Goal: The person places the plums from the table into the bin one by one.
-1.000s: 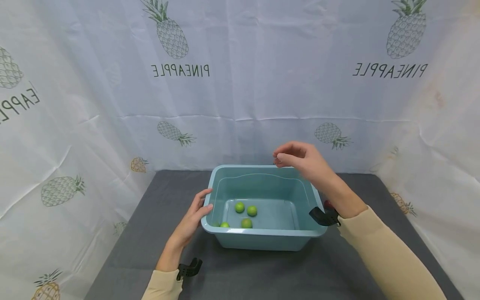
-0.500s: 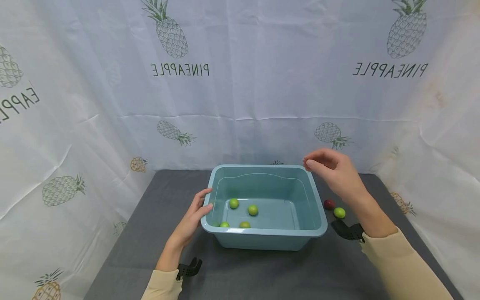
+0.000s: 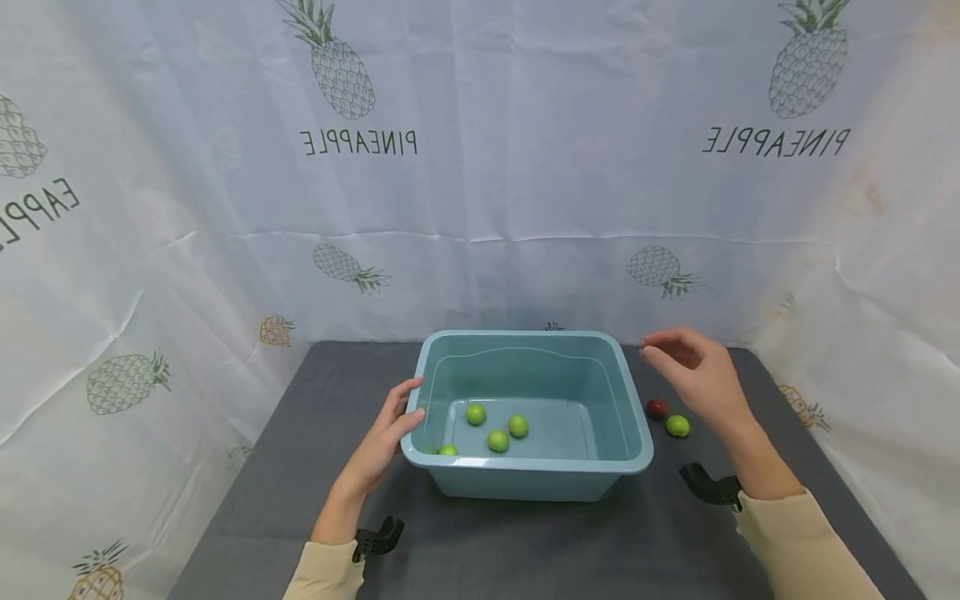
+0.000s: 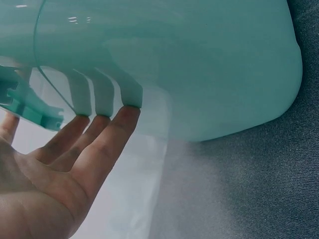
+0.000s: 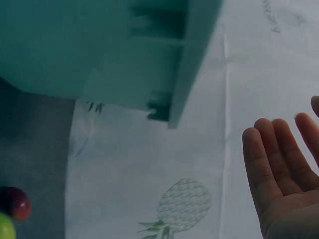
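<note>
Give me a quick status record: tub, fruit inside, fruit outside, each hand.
Tub: blue-green, on the grey table
Inside: four green fruits visible, one partly hidden by the near rim
Outside: red fruit and lone green fruit, close together, right of tub
Left hand: on tub's left rim
Right hand: raised right of tub, holding nothing

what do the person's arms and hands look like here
The left sleeve and right sleeve are plain beige. A curved black left wristpiece and similar right wristpiece show too. The left hand and right hand are ungloved.
</note>
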Demonstrator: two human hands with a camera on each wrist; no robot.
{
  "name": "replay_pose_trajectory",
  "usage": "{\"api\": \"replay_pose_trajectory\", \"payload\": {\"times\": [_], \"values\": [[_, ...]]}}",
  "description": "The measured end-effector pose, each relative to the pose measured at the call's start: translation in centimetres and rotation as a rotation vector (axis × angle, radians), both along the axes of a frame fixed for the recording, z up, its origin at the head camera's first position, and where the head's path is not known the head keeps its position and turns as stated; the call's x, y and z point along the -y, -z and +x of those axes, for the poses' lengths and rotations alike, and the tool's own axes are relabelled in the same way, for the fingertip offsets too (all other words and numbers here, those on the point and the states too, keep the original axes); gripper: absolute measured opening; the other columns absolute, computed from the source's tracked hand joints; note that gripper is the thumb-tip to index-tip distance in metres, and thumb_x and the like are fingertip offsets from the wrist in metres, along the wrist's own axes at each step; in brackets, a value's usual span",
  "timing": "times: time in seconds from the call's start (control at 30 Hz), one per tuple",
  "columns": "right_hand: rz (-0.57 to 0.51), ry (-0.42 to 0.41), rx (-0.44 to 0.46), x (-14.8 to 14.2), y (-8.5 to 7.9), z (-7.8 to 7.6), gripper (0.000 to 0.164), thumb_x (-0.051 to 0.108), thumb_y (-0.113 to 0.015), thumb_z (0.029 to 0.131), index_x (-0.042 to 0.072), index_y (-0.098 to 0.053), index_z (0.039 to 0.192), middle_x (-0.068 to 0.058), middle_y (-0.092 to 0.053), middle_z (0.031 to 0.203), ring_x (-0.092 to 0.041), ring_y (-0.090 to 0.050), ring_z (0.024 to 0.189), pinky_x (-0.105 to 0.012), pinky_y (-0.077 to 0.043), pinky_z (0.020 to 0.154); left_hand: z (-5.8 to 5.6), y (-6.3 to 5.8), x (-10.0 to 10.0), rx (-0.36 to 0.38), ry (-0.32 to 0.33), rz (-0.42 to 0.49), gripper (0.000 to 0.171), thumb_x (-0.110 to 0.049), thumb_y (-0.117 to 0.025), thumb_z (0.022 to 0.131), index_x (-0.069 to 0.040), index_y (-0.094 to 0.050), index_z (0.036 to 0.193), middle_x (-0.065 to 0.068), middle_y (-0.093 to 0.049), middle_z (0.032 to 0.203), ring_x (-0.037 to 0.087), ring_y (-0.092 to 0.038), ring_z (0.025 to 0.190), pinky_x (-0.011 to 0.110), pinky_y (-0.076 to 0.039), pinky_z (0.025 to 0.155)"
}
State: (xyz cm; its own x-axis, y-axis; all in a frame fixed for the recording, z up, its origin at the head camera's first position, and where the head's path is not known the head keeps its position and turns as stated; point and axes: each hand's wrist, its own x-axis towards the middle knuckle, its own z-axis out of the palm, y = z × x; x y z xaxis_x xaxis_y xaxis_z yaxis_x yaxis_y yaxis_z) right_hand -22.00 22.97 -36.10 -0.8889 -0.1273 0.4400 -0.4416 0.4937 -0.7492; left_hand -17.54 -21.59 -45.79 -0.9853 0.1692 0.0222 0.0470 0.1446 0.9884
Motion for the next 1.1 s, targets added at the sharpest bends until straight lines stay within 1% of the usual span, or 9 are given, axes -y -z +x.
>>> {"api": "replay_pose_trajectory", "payload": {"times": [0.17,0.37,0.47,0.53,0.6,0.7,0.83,0.93,1.1], "values": [[0.030,0.064,0.005,-1.2,1.9,0.0,0.026,0.019,-0.070,0.099,0.004,-0.068,0.120,0.003,-0.067,0.109,0.008,-0.059,0.095,-0.010,-0.043,0.084,0.0,0.0,-0.1,-0.001,-0.001,-0.002,0.054,-0.034,-0.052,0.106,-0.027,-0.029,0.155,0.021,-0.037,0.150,0.045,-0.045,0.130,0.054,-0.045,0.094],[0.056,0.115,0.019,-2.4,3.9,0.0,0.027,0.020,-0.070,0.099,0.002,-0.068,0.119,-0.013,-0.068,0.113,0.011,-0.056,0.095,-0.007,-0.041,0.084,0.1,0.0,-0.1,0.003,0.003,0.006,0.054,-0.033,-0.052,0.106,-0.028,-0.030,0.155,0.021,-0.037,0.150,0.048,-0.043,0.131,0.053,-0.045,0.094],[0.077,0.148,0.029,-3.0,4.9,-0.1,0.030,0.023,-0.069,0.099,0.001,-0.067,0.119,-0.017,-0.068,0.114,0.014,-0.053,0.094,-0.006,-0.039,0.083,0.1,0.0,-0.1,0.002,-0.002,0.003,0.054,-0.033,-0.052,0.106,-0.028,-0.030,0.155,0.021,-0.036,0.151,0.048,-0.043,0.131,0.054,-0.045,0.094],[0.093,0.169,0.037,-3.3,5.5,-0.2,0.031,0.025,-0.069,0.099,0.001,-0.067,0.119,-0.017,-0.068,0.114,0.012,-0.053,0.094,-0.005,-0.039,0.083,0.2,0.0,0.0,0.001,-0.003,0.001,0.054,-0.034,-0.052,0.106,-0.028,-0.030,0.155,0.020,-0.036,0.152,0.047,-0.043,0.132,0.054,-0.045,0.094],[0.107,0.186,0.046,-3.7,6.1,-0.3,0.032,0.026,-0.069,0.099,0.002,-0.067,0.120,-0.017,-0.068,0.114,0.006,-0.056,0.096,-0.007,-0.039,0.083,0.2,0.0,0.0,0.000,-0.005,0.002,0.054,-0.034,-0.052,0.106,-0.028,-0.030,0.155,0.020,-0.036,0.152,0.047,-0.044,0.131,0.054,-0.045,0.094],[0.123,0.207,0.069,-4.2,7.1,-0.5,0.034,0.028,-0.067,0.100,0.001,-0.066,0.121,-0.018,-0.067,0.116,-0.014,-0.061,0.102,-0.015,-0.044,0.086,0.1,0.0,0.0,-0.001,-0.003,0.001,0.054,-0.034,-0.052,0.106,-0.028,-0.030,0.155,0.020,-0.036,0.152,0.045,-0.045,0.131,0.054,-0.045,0.094],[0.144,0.237,0.114,-5.0,8.7,-0.9,0.038,0.030,-0.065,0.101,-0.001,-0.064,0.123,-0.022,-0.066,0.119,-0.036,-0.060,0.109,-0.041,-0.049,0.092,0.1,0.1,0.0,-0.002,0.001,0.000,0.054,-0.034,-0.052,0.106,-0.028,-0.030,0.155,0.020,-0.037,0.151,0.044,-0.046,0.131,0.054,-0.045,0.094],[0.148,0.250,0.146,-5.5,9.9,-1.2,0.039,0.029,-0.065,0.102,-0.003,-0.063,0.124,-0.025,-0.064,0.120,-0.041,-0.059,0.111,-0.055,-0.046,0.094,0.1,0.1,0.1,-0.002,0.005,0.003,0.053,-0.034,-0.051,0.107,-0.029,-0.030,0.155,0.020,-0.037,0.151,0.044,-0.046,0.130,0.053,-0.045,0.094],[0.142,0.256,0.186,-6.4,11.7,-1.4,0.040,0.026,-0.065,0.101,-0.006,-0.061,0.125,-0.029,-0.061,0.122,-0.044,-0.056,0.113,-0.060,-0.043,0.094,0.0,0.1,0.1,0.000,0.006,0.007,0.053,-0.034,-0.051,0.107,-0.029,-0.030,0.155,0.020,-0.038,0.150,0.045,-0.047,0.129,0.052,-0.046,0.093]]}}
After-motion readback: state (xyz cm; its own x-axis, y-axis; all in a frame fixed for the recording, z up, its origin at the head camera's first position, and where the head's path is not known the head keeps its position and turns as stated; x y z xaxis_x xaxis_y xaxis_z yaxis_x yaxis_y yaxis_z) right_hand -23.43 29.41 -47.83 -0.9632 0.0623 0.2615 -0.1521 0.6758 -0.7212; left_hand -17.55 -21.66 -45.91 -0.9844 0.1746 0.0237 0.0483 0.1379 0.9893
